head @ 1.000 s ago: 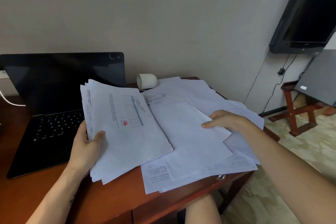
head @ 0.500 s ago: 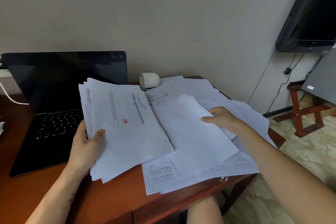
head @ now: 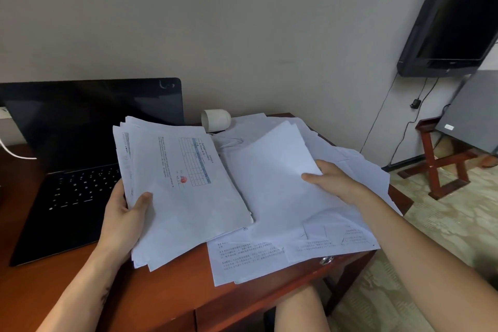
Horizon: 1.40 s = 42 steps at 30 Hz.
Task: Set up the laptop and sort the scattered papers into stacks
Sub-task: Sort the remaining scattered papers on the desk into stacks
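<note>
My left hand [head: 126,218] grips a thick stack of white papers [head: 183,191] by its near left edge, thumb on top; the top sheet carries a printed table and a red stamp. My right hand [head: 331,183] pinches the right edge of a blank white sheet [head: 272,178], which is lifted and tilted above the scattered papers [head: 310,245] on the right half of the brown wooden desk [head: 161,296]. An open black laptop [head: 72,159] with a dark screen stands on the left side of the desk, partly hidden behind the stack.
A white cup [head: 215,120] lies on its side at the back of the desk against the wall. A white cable [head: 13,152] runs in from the far left. A wall-mounted black TV [head: 455,19] and a red wooden stand [head: 442,159] are at the right.
My right hand has raised the blank sheet off the scattered pile and drawn it toward the stack. My left hand keeps the stack in the same place.
</note>
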Each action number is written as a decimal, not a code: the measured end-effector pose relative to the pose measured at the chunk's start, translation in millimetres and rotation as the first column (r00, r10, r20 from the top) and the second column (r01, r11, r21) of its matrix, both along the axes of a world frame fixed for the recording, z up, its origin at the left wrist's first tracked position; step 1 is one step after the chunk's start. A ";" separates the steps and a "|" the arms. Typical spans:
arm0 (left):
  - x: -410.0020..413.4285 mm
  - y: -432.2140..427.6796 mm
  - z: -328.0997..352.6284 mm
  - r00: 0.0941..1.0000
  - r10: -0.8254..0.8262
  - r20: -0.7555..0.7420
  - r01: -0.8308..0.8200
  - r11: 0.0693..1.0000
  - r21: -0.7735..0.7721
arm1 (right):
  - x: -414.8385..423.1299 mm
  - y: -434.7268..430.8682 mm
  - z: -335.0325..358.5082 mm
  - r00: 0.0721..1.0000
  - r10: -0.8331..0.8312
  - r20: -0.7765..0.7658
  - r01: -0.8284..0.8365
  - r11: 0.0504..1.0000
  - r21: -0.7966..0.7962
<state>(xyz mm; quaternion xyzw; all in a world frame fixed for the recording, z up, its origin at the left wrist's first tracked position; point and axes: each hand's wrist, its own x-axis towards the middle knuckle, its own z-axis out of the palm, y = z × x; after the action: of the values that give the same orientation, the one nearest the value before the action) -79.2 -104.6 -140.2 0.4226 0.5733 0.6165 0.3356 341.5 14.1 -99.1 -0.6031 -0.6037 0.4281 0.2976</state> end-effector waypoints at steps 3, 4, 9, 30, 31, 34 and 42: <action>-1.0 -0.3 -0.4 1.000 0.009 0.003 -0.009 1.000 -0.010 | 5.7 -3.7 1.9 0.991 -0.096 -0.095 0.104 0.991 0.085; -1.1 -0.6 -0.5 1.000 0.005 0.009 -0.005 1.000 -0.015 | 8.4 -4.9 2.4 0.984 -0.123 -0.131 0.138 0.985 0.106; -0.9 -1.3 1.4 0.999 -0.004 0.040 0.006 0.999 -0.033 | 14.5 -17.2 3.4 0.914 -0.213 -0.344 0.256 0.963 0.085; 12.3 -2.5 -6.1 0.975 -0.219 -0.047 0.217 0.975 -0.051 | -168.3 -25.2 -35.8 0.945 0.049 0.323 -0.133 0.961 0.241; 13.1 -2.3 -6.6 0.973 -0.223 -0.054 0.221 0.974 -0.052 | -169.7 -24.4 -36.4 0.938 0.050 0.342 -0.142 0.958 0.249; 9.1 1.2 -10.8 0.979 -0.194 -0.066 0.187 0.978 -0.096 | -159.8 -8.1 -40.4 0.949 0.030 0.315 -0.134 0.940 0.313; 7.8 4.2 -14.9 0.985 -0.126 -0.118 0.112 0.986 -0.122 | -93.7 57.7 -43.7 0.894 -0.209 0.397 -0.022 0.864 0.503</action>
<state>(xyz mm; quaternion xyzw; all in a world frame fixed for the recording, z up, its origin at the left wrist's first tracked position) -71.4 -100.4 -155.1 0.4739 0.6013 0.5337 0.3592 247.8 71.7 -142.7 -0.6164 -0.7133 0.0967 0.3193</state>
